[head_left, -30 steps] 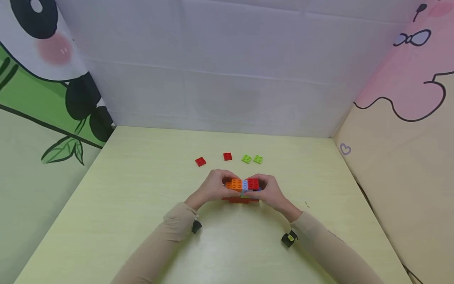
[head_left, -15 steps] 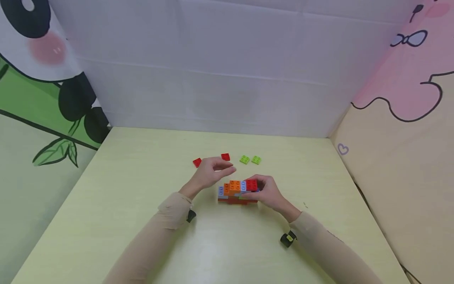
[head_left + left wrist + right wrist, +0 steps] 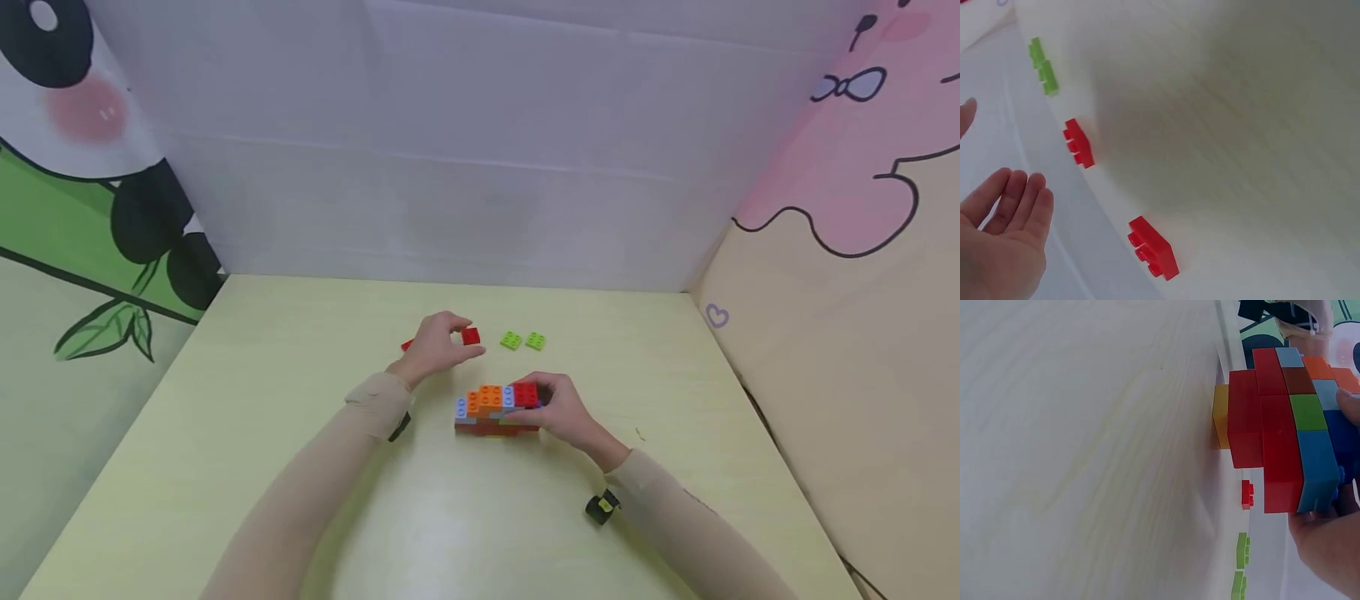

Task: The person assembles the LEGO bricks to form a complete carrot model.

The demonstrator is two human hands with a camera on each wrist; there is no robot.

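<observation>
My right hand (image 3: 567, 411) grips the right end of a stepped toy-brick build (image 3: 489, 402), thumb in front and fingers behind. The build has red lower layers with orange, light blue, red and dark blue bricks above; from the right wrist view, a yellow brick (image 3: 1220, 417) shows at its bottom. My left hand (image 3: 435, 343) hovers at the back with thumb and fingers parted, a red brick (image 3: 470, 336) lying in line with the gap. Its fingers (image 3: 1025, 203) look fairly straight in the left wrist view, apart from the bricks. Another red brick (image 3: 407, 345) is partly hidden behind this hand.
Two light green bricks (image 3: 511, 340) lie side by side on the pale table (image 3: 450, 517), right of the red ones. A white cloth wall (image 3: 450, 200) stands along the back edge, with printed side walls (image 3: 825, 350) left and right.
My left hand has let go of the build and moved up and left to the red bricks. The right hand stays on the build. The whole head view has shifted slightly.
</observation>
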